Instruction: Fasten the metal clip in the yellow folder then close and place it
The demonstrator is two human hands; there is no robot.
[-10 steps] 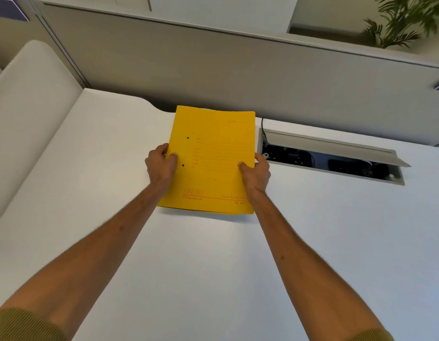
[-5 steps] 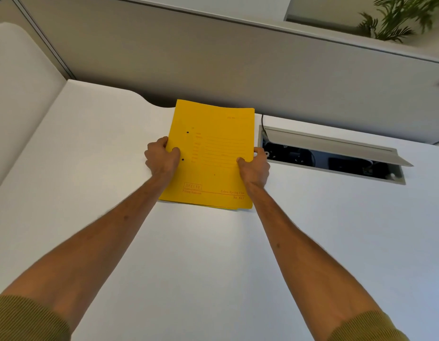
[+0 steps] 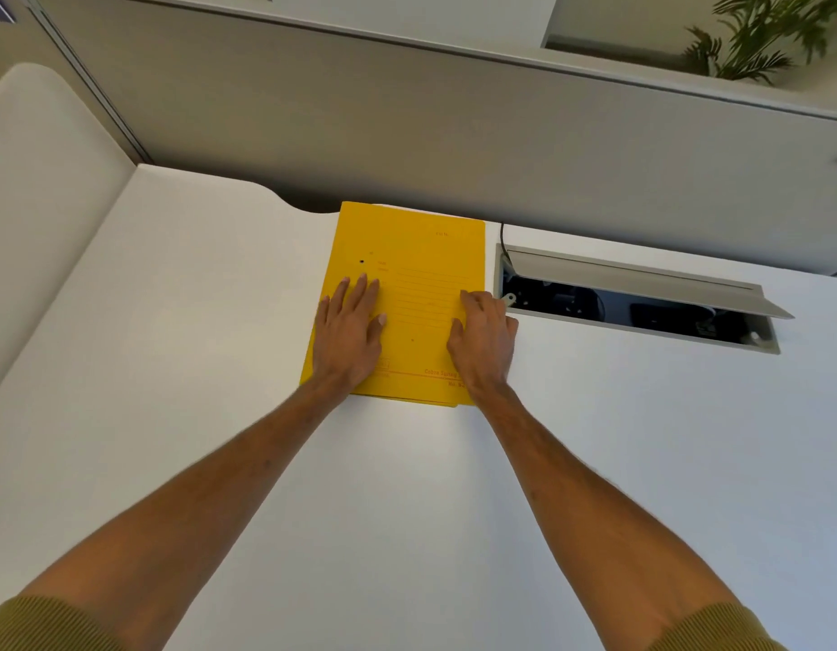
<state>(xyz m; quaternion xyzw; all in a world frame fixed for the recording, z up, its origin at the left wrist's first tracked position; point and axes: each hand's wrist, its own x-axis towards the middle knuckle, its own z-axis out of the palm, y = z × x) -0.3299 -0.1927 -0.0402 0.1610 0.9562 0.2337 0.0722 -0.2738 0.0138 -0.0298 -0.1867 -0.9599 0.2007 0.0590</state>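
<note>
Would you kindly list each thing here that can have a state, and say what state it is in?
yellow folder: closed, lying flat on the desk.
left hand: open, palm flat on the folder.
right hand: open, resting on the folder's right edge.
cable hatch: lid propped open, dark inside.
metal clip: hidden inside the folder, cannot tell.
</note>
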